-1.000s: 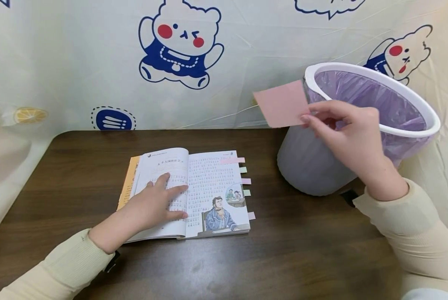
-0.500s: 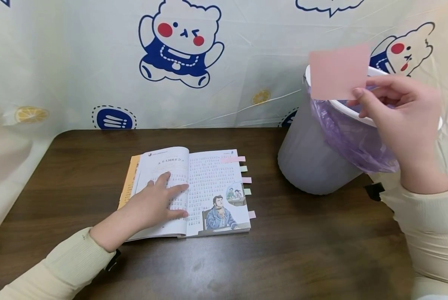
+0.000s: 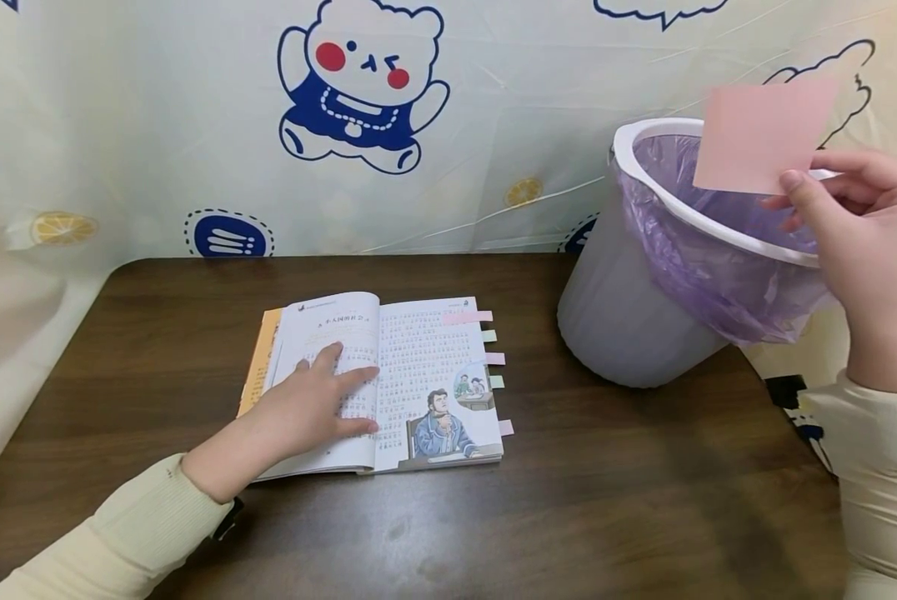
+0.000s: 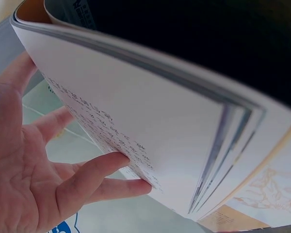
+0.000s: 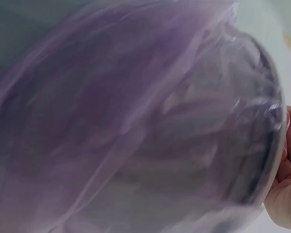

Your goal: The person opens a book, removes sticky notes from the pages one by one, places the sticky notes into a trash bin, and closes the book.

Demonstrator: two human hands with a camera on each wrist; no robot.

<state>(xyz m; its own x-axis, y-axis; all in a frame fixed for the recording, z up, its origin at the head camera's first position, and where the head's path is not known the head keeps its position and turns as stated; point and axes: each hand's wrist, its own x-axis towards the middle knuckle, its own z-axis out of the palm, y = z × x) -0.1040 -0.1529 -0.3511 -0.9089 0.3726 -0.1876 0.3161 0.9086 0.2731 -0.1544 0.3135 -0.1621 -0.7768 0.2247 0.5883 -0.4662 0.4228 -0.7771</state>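
Observation:
An open book (image 3: 426,358) with printed text and a drawing of a seated man lies on the table. My left hand (image 3: 302,412) rests on its left page with the fingers spread; in the left wrist view the fingertips (image 4: 121,159) touch the page. Between thumb and fingers, my right hand (image 3: 872,225) pinches a square pink sticky note (image 3: 767,137) by its lower right corner. The note is held up over the mouth of a grey trash bin (image 3: 636,308) lined with a purple plastic bag (image 3: 711,279). In the right wrist view the bag fills most of the picture.
Several pink and green page tabs (image 3: 496,359) stick out from the book's right edge. The bin with its white rim (image 3: 666,204) stands at the table's back right. Behind the brown wooden table (image 3: 448,533) hangs a printed cloth (image 3: 216,125) with bear drawings.
My right hand has carried the pink sticky note to the right and up, from the bin's left side to above its opening. The left hand has stayed on the book.

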